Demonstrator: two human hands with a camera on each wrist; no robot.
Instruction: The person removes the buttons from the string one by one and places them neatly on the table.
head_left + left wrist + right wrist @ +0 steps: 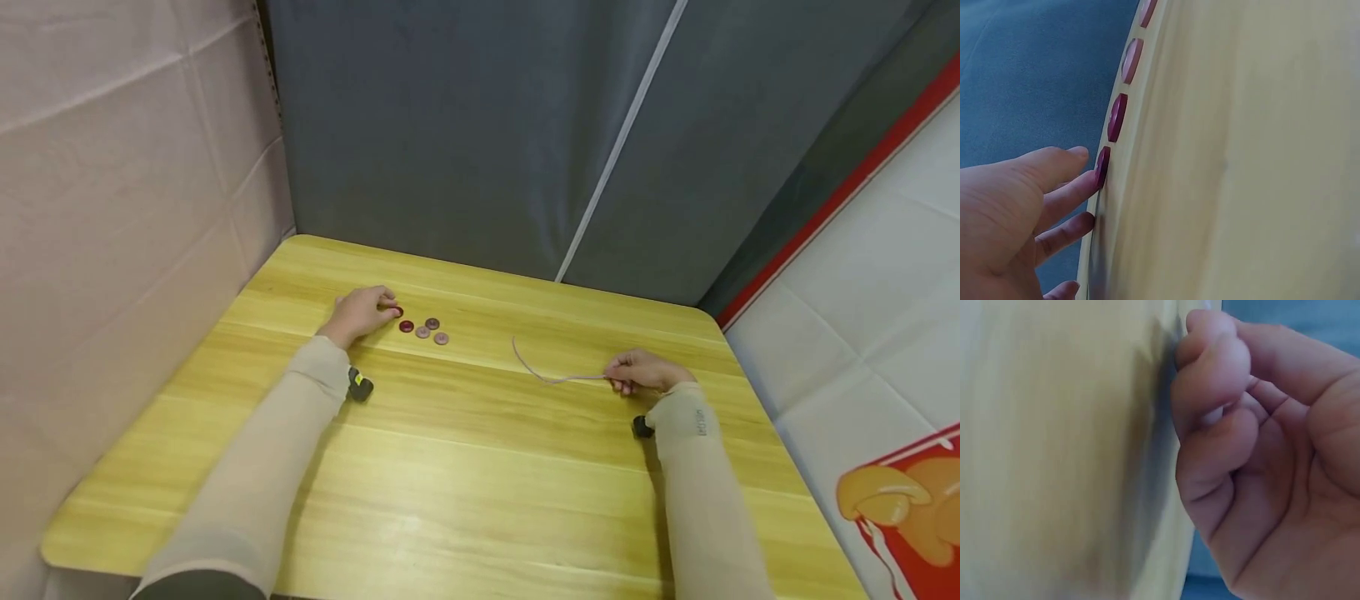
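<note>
On the yellow wooden table [465, 467] lies a short row of round buttons [423, 329], dark red and pale mauve. My left hand [386, 303] rests at the row's left end, and its outstretched fingertips touch the leftmost dark red button [1102, 165]. The left wrist view shows the other buttons [1117, 117] lined up edge-on beyond it. My right hand [617, 382] lies to the right on the table and pinches one end of a thin pale cord [551, 375] that curves leftward. In the right wrist view, a white bit of cord [1213, 415] shows between thumb and curled fingers.
A grey fabric wall [465, 125] with a white seam stands behind the table. A pale cloth panel [112, 208] closes the left side, and a white and red printed sheet [885, 333] lies to the right. A small black camera [360, 385] sits on each wrist.
</note>
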